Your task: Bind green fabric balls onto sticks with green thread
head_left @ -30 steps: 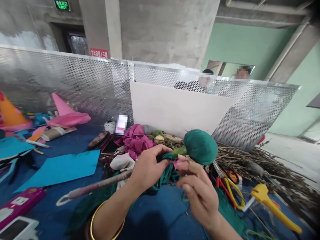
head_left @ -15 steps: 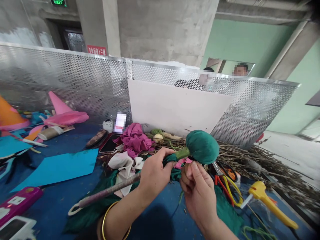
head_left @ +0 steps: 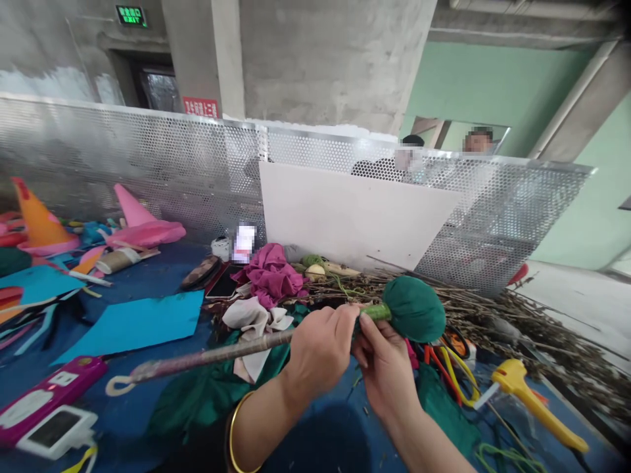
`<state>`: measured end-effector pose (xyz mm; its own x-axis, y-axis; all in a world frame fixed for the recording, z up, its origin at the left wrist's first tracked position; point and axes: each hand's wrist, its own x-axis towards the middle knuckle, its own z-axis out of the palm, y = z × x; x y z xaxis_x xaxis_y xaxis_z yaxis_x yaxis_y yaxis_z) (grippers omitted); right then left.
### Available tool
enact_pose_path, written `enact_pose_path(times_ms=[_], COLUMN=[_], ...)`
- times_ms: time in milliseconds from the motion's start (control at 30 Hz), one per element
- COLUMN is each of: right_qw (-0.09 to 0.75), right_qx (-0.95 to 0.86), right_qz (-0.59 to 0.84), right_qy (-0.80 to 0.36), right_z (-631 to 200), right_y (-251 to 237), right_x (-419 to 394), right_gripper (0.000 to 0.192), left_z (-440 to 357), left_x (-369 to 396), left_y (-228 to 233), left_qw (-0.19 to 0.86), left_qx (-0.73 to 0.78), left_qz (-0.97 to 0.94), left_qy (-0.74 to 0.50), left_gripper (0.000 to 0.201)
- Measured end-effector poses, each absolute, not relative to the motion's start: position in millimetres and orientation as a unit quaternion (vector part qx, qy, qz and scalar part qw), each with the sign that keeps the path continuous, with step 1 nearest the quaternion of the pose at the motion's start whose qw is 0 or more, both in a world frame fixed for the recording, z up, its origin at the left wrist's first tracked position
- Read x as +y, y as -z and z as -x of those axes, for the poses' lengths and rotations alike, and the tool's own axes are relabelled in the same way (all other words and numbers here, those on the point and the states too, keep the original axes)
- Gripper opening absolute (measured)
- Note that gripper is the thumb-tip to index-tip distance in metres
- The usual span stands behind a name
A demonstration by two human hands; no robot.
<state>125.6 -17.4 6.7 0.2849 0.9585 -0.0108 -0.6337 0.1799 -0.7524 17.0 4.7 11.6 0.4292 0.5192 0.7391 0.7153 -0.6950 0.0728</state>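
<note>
My left hand (head_left: pixel 319 351) grips a long stick (head_left: pixel 207 357) just behind its round head wrapped in dark green cloth (head_left: pixel 413 309). The stick runs left and ends in a pale loop (head_left: pixel 116 385). A light green band (head_left: pixel 377 311) wraps the neck under the ball. My right hand (head_left: pixel 384 368) pinches at that neck from below, fingers closed on it. Loose dark green cloth (head_left: pixel 207 394) lies on the blue table beneath my forearm, which wears a gold bangle (head_left: pixel 231 437).
Red and yellow scissors (head_left: pixel 451 371) and a yellow glue gun (head_left: pixel 530 397) lie right, beside a heap of dry twigs (head_left: pixel 522 328). Magenta cloth (head_left: pixel 271 276), a teal sheet (head_left: pixel 135 322), pink cones (head_left: pixel 138 223) and a magenta device (head_left: pixel 46 397) lie left. A perforated metal screen (head_left: pixel 148 164) stands behind; people sit beyond.
The stick has tipped down toward level and its green head moved right and lower. My right hand slid in under the neck and closed on it.
</note>
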Motion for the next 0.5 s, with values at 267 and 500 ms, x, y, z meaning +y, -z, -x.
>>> enact_pose_path(times_ms=[267,500], right_qw=[0.754,0.737], right_qx=[-0.216,-0.220], right_qz=[0.380,0.421], right_qy=[-0.491,-0.480], right_z=[-132,-157], right_y=[-5,4], right_x=[-22,-16], right_gripper=[0.040,0.036], left_z=[16,240], left_x=[-21,-17], left_y=[-52,-90], left_qw=[0.003,0.099], left_qx=[-0.403,-0.754], left_qz=[0.868,0.603], left_qy=[0.290,0.242], left_gripper=[0.060,0.051])
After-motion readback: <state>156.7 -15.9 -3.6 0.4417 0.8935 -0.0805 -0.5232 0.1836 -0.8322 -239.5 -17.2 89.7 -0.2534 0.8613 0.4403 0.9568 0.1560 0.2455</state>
